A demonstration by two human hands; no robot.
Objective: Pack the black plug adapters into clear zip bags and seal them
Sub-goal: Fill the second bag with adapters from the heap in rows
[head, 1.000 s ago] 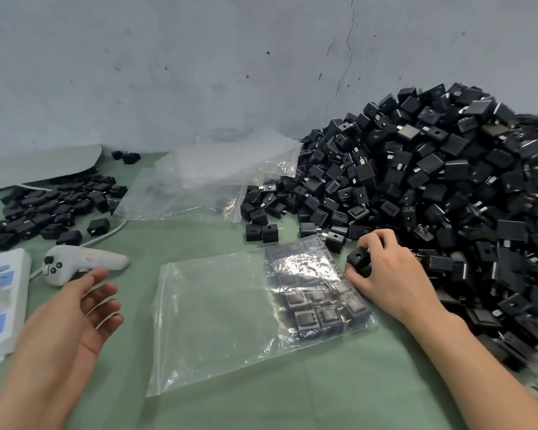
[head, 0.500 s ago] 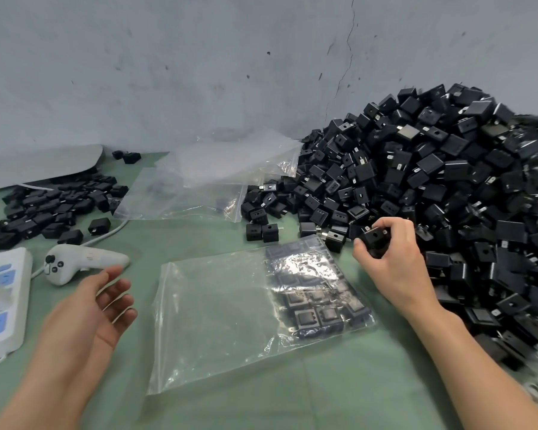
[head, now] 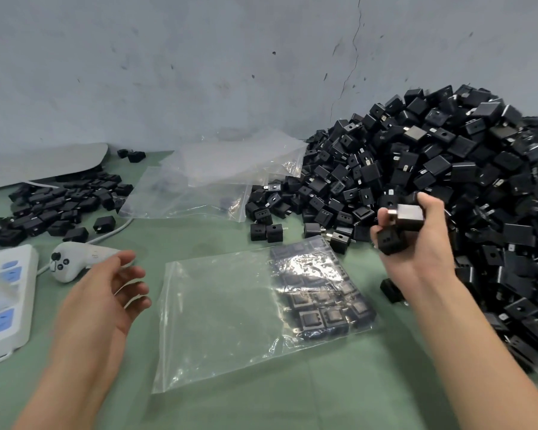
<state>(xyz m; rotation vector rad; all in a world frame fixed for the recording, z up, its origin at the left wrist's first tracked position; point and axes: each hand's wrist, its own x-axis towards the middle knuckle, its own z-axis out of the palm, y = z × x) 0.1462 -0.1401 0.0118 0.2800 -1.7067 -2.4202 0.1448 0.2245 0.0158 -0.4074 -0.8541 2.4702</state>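
A clear flat plastic zip bag (head: pixel 230 308) lies at near centre on the green surface (head: pixel 354 398). Small black cube-shaped plug adapters (head: pixel 320 305) are packed in rows at its right end, and its mouth looks unsealed, though that is hard to tell. A large heap of loose adapters (head: pixel 432 169) fills the far right. Two held adapters (head: pixel 409 216) sit raised in the right hand (head: pixel 416 252). Spare clear bags (head: pixel 212 178) lie at far centre, and a smaller adapter scatter (head: pixel 59 203) lies far left.

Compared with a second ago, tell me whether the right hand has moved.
Yes. The right hand has lifted off the table, up and slightly rightward from the zip bag, holding adapters.
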